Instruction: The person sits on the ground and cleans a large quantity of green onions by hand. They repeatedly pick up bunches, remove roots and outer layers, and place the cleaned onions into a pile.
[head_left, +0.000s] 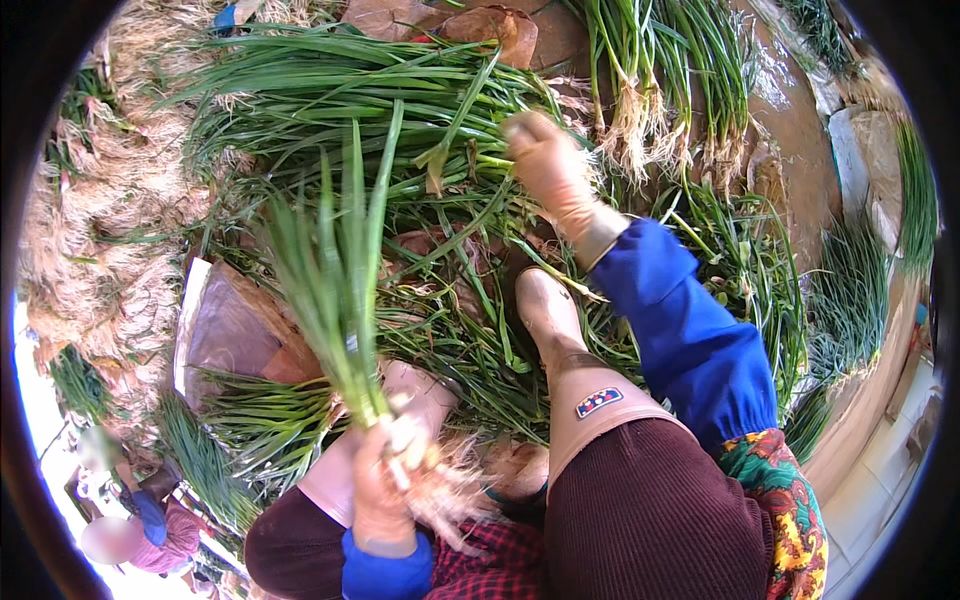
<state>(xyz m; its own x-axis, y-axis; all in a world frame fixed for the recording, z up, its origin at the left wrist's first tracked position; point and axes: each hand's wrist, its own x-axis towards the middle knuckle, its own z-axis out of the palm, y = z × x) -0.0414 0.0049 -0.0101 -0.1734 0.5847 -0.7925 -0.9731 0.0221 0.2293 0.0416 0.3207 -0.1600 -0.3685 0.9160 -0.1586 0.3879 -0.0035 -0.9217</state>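
Observation:
My left hand (382, 480) grips a bunch of green garlic or similar allium plants (360, 390) over my lap. Its leaves point up and away from me, blurred, and pale stringy roots (446, 484) hang out beside the fingers. My right hand (551, 161), arm stretched forward, has its fingers curled at the stem end of a large heap of the same plants (360, 82). Whether a stalk is pinched between those fingers is hidden. Loose leaves and trimmings (465, 337) cover the ground between the heap and my boots.
Rubber boots (551, 307) stand among the trimmings. Rooted bunches (637, 97) lie at the upper right, more bunches (270, 427) by my left knee. A wide bed of bundled roots (112, 225) spreads along the left. Other people (161, 532) are at the lower left.

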